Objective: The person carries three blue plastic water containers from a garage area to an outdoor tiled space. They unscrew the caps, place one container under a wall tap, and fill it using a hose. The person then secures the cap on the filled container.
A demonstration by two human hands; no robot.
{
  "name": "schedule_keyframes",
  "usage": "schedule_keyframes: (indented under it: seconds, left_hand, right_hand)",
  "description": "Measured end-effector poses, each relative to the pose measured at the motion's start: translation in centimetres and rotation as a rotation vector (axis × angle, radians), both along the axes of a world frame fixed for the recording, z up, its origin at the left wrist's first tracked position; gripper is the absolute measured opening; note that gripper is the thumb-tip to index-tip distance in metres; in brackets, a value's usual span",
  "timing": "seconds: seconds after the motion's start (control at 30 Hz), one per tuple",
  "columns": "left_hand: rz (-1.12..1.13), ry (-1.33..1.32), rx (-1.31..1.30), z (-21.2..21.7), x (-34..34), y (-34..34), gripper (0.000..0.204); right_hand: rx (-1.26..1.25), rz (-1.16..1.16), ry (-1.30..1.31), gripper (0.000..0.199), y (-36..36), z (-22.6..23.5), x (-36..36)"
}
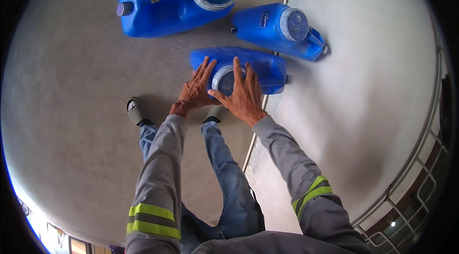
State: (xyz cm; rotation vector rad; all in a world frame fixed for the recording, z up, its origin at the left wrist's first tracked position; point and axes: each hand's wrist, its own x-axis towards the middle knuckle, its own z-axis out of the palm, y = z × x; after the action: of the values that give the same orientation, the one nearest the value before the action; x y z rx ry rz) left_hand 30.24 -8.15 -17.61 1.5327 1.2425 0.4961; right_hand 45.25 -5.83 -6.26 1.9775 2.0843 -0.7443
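Note:
Close in front of me a blue plastic water jug (267,70) stands on the floor, its round cap (223,81) facing up. My left hand (195,90) lies along the left side of the cap, fingers stretched toward the jug's far edge. Across the cap and its right side spreads my right hand (246,98), thumb pointing left and fingers straight. Both hands appear to touch the jug, but neither is visibly wrapped round it. Part of the cap and the jug's near side are hidden under them.
Beyond it are a blue jug with a white-rimmed cap (294,24) and a larger blue jug (162,12) farther left. A pale strip (249,146) divides the grey floor (76,91) from a lighter surface (334,125). White metal railing (413,177) curves along the right. My sandalled feet stand nearby.

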Motion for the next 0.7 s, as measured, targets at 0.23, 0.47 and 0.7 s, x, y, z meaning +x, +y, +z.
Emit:
schedule_keyframes:
  seconds: [0.23, 0.47, 0.7]
  left_hand:
    - [0.002, -0.027, -0.029, -0.8, 0.3, -0.4, 0.130]
    - [-0.005, 0.020, -0.059, 0.0, 0.1, 0.1, 0.130]
    - [-0.008, 0.024, -0.040, -0.1, 0.0, 0.1, 0.132]
  right_hand:
    - [0.115, 0.819, -0.038, 0.091, 0.5, -1.8, 2.4]
    - [0.068, 0.243, -0.026, 0.117, 1.6, 0.5, 0.8]
    - [-0.040, 0.344, -0.088, 0.101, 0.6, -1.2, -0.1]
